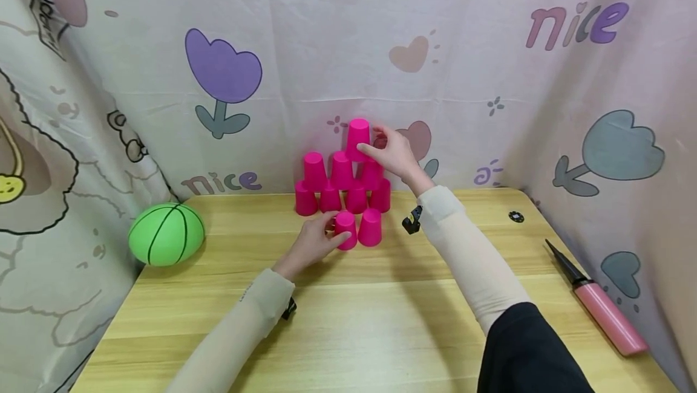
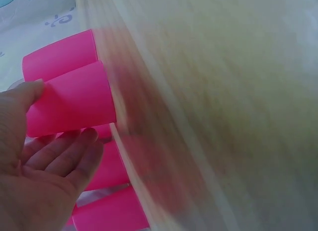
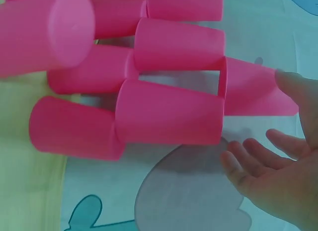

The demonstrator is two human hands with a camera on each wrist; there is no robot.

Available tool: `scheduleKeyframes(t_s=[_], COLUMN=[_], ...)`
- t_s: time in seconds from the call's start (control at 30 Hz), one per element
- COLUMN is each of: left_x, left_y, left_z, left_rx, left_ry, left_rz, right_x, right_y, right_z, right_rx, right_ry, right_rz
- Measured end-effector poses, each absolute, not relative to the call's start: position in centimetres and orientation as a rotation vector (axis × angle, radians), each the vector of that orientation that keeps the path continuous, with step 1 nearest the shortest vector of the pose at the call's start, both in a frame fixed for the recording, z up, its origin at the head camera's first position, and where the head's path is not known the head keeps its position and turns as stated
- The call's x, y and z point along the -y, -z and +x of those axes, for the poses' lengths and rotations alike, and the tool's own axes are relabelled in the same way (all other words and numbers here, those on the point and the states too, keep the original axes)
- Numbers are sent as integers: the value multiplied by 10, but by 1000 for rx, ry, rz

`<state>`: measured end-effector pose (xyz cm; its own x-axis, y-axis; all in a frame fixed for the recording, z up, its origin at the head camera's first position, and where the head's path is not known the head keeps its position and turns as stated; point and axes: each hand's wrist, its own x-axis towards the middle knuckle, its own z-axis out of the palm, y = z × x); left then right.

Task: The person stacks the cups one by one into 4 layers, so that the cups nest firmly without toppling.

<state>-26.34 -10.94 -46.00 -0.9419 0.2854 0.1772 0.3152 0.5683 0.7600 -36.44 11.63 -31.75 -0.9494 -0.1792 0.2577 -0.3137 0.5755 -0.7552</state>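
Observation:
Pink cups stand upside down in a stepped stack against the curtain: several in the bottom row [image 1: 330,197], three in the middle row [image 1: 342,170], and one top cup [image 1: 358,136]. My right hand [image 1: 396,152] is beside the top cup, its thumb at the cup's side; in the right wrist view the other fingers [image 3: 248,156] spread apart from it. Before the stack, my left hand [image 1: 313,240] holds a front cup [image 1: 345,222] between thumb and fingers. Another pink cup [image 1: 371,228] stands just right of that one.
A green ball [image 1: 166,234] sits at the left edge of the wooden table [image 1: 376,332]. Toward the right lie a small black disc [image 1: 516,216] and a pink hand pump [image 1: 607,314] with a black nozzle. Patterned curtains [image 1: 327,30] rise behind and at both sides.

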Motion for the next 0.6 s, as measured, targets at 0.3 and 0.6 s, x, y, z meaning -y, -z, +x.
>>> scheduleKeyframes(t_s=[0.3, 0.6], left_x=[124, 135], left_y=[427, 385], left_z=[-267, -283], left_rx=[2730, 2580], left_ry=[1334, 1267], left_rz=[-476, -492], right_x=[-141, -148], right_y=[331, 361], right_z=[-350, -322], right_rx=[2592, 2485], right_ry=[-1285, -1352], right_rz=[438, 476])
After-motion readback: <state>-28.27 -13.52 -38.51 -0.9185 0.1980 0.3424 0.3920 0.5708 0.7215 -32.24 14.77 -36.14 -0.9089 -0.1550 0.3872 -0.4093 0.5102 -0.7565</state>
